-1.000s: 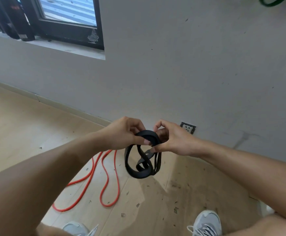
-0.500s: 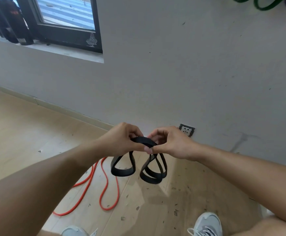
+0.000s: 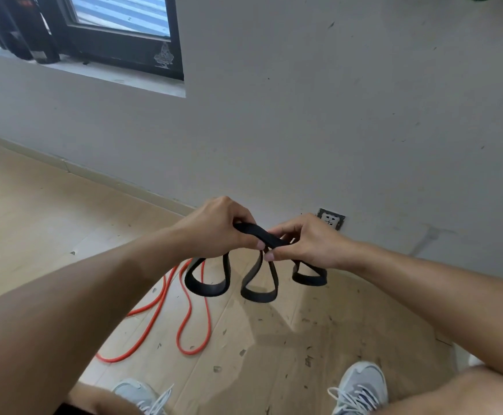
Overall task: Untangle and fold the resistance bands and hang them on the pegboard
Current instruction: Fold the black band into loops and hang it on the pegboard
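Flat black rubber resistance band: bridges both hands, three loops hanging below
Left hand: grips band
Right hand: pinches band

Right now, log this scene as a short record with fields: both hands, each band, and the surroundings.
left hand: grips the black band at its top
right hand: pinches the same band beside the left hand
black band: held in the air, three loops hanging below the hands
orange band: lying in loose curves on the floor, untouched
floor: light wood, scuffed
wall outlet: low on the wall behind the hands
shoes: grey, at the bottom edge
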Motion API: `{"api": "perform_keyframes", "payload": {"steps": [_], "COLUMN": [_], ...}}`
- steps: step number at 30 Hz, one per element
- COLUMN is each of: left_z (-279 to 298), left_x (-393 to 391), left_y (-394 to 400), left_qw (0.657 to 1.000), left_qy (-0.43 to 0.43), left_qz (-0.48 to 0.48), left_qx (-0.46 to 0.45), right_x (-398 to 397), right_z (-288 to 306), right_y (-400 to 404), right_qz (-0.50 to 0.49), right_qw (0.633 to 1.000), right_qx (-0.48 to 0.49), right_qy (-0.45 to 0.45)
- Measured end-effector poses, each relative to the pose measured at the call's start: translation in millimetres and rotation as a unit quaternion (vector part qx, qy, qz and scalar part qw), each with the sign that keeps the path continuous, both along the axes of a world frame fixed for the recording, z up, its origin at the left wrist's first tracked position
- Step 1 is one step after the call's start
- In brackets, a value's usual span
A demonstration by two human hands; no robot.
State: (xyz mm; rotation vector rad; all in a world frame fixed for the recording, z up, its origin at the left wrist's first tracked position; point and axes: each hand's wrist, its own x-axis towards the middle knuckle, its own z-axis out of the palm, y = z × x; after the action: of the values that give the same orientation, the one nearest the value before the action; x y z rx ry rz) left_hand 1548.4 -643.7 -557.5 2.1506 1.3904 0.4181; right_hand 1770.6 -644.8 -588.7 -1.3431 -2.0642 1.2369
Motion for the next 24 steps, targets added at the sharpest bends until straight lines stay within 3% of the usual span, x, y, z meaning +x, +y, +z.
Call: {"api": "perform_keyframes", "payload": {"steps": [19,24], "left_z": [-4,3], "left_x": [-2,-4], "left_y": [1,-1], "left_qw": [0.995,0.987], "left_qy": [-0.092,-0.157], "left_qz": [0.037,0.036], "left_qx": [0.005,-0.027], "right_x": [-14,-14], "right_z": [-1,10], "right_y": [-7,-5], "right_qz": [-0.063,-0.096], "right_qw": [0.997,0.99], "right_qx": [-0.001,0.026], "right_qy": [0.051,0.095]}}
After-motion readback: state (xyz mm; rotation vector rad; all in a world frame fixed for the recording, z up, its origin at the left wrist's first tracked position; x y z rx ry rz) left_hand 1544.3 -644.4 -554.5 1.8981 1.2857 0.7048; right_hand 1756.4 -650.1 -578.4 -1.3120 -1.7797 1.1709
